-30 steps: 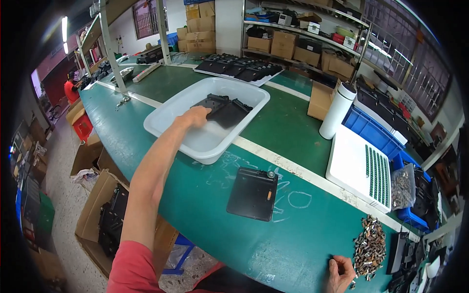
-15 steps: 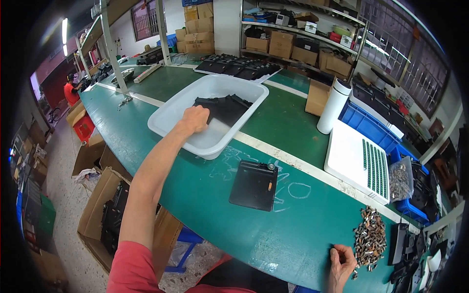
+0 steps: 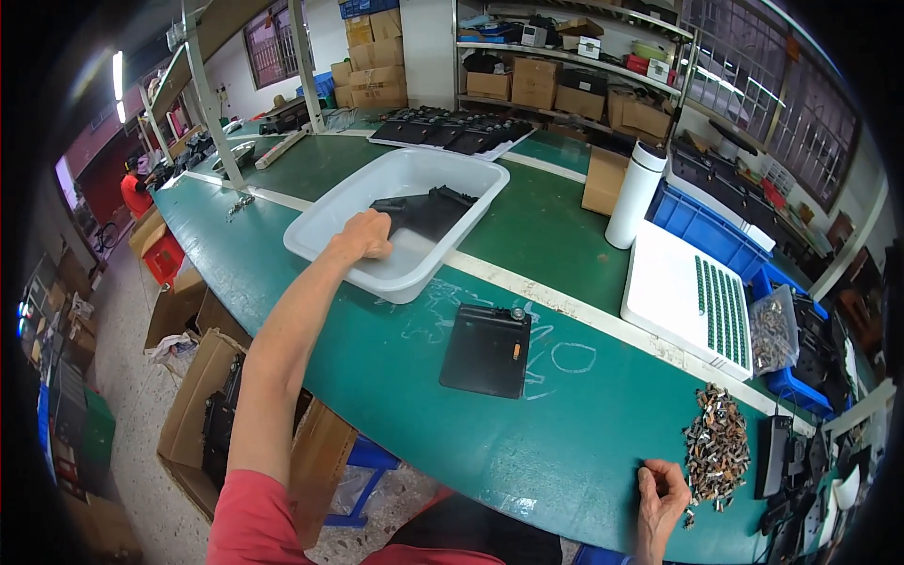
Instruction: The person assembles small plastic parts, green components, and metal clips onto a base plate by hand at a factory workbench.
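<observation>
My left hand (image 3: 365,235) reaches into a white plastic tub (image 3: 320,209), its fingers closed beside flat black plastic panels (image 3: 428,215) lying inside. Whatever those fingers hold, if anything, is hidden. At the front right, my right hand (image 3: 663,496) is curled with thumb and fingertips together, next to a heap of small brown and metallic parts (image 3: 718,447). A tiny dark spot shows at its fingertips, too small to name. Between the hands one black panel (image 3: 483,363) rests flat on the green table, with a small round metal piece and an orange piece on it.
A white bottle (image 3: 637,195) stands by a white board with rows of green pieces (image 3: 673,311). Behind are blue crates (image 3: 708,231) and a bag of small parts (image 3: 774,331). More black panels (image 3: 452,129) lie at the back. An open carton (image 3: 193,428) sits left of the table.
My left hand has shifted slightly left inside the tub, still closed. My right hand stays beside the heap. The whole view has tilted a little.
</observation>
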